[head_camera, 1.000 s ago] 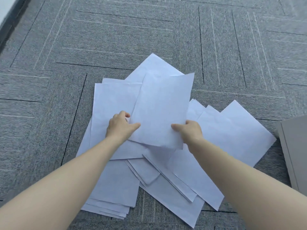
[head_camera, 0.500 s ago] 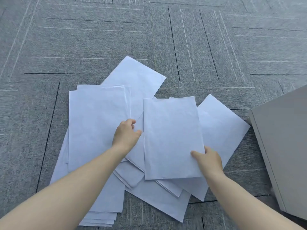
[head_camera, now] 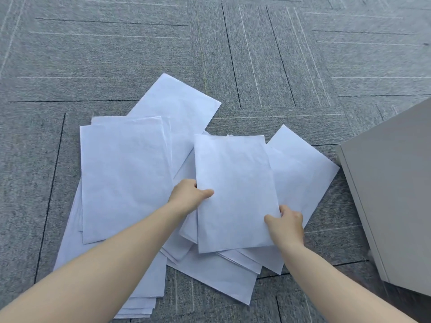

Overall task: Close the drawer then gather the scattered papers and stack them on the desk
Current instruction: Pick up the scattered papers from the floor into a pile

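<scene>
**Gathering the sheets off the carpet**

The top sheet [head_camera: 235, 192] sits over the right half of the scattered papers [head_camera: 126, 178], held at both side edges. The left hand [head_camera: 190, 197] pinches its left edge, thumb lying on the face of the paper and the fingers tucked beneath, out of sight. The right hand [head_camera: 288, 226] grips the lower right edge the same way, thumb on top, fingers curled around the margin. Whether they hold one sheet or a thin bunch I cannot tell.

This looks like the gathering step; no open drawer is in view, so that part seems behind them. To my eye little is stacked so far: a neater pile lies to the left, and loose sheets fan out under and beyond the held one. Next, I'd judge, the held paper needs squaring onto that pile, then the stragglers slid under it.

All of it lies on grey carpet tiles [head_camera: 140, 54], with a grey cabinet [head_camera: 396, 194] just beside the rightmost sheet. No desk top shows.
</scene>
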